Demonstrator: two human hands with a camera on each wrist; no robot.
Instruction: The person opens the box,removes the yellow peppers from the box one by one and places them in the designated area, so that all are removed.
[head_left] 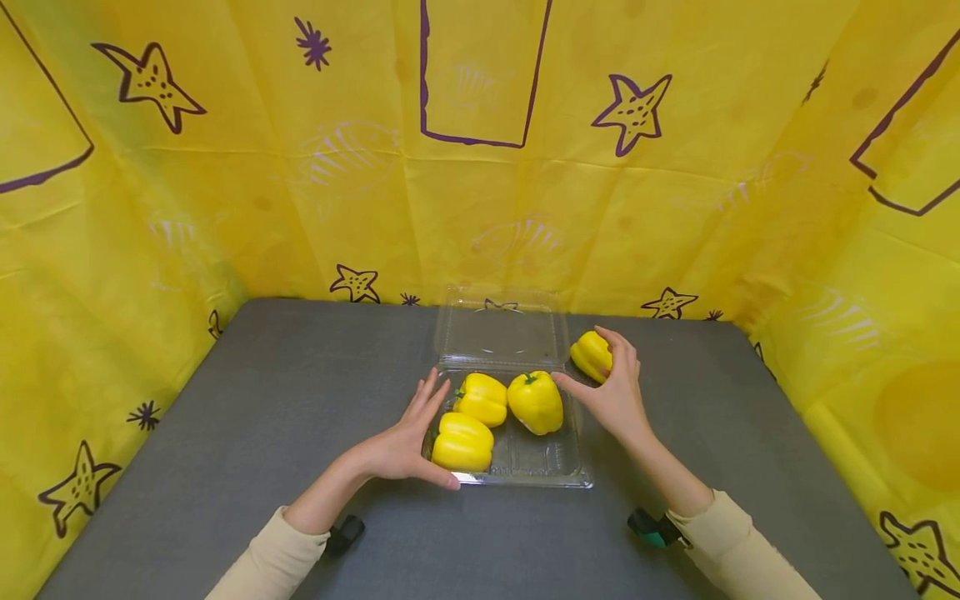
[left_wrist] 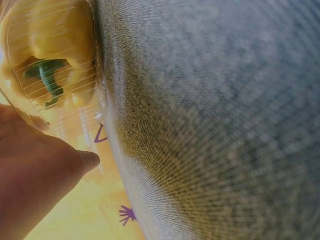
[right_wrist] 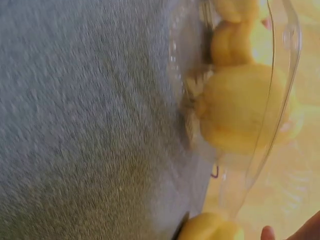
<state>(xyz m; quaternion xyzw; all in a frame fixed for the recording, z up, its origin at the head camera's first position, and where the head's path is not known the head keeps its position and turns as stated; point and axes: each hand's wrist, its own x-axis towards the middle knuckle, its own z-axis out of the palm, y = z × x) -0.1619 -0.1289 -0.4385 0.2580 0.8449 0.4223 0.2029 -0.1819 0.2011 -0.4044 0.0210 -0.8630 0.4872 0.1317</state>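
A clear plastic clamshell container (head_left: 525,479) lies with its lid (head_left: 502,329) folded back. Inside are three yellow bell peppers: one at front left (head_left: 462,443), one behind it (head_left: 482,399) and one at right (head_left: 536,403). My left hand (head_left: 401,442) rests along the container's left side, fingers extended and thumb at the front rim. In the left wrist view, a pepper's green stem (left_wrist: 49,80) shows through the wall. My right hand (head_left: 618,392) reaches toward another yellow bell pepper (head_left: 590,357) outside, at back right. Its fingers are by that pepper's right side; its thumb is spread apart, near the container.
A dark grey table (head_left: 300,375) carries everything. Yellow cloth (head_left: 487,208) with purple starfish drawings hangs at the back and both sides. The raised lid stands behind the container, close to the outside pepper.
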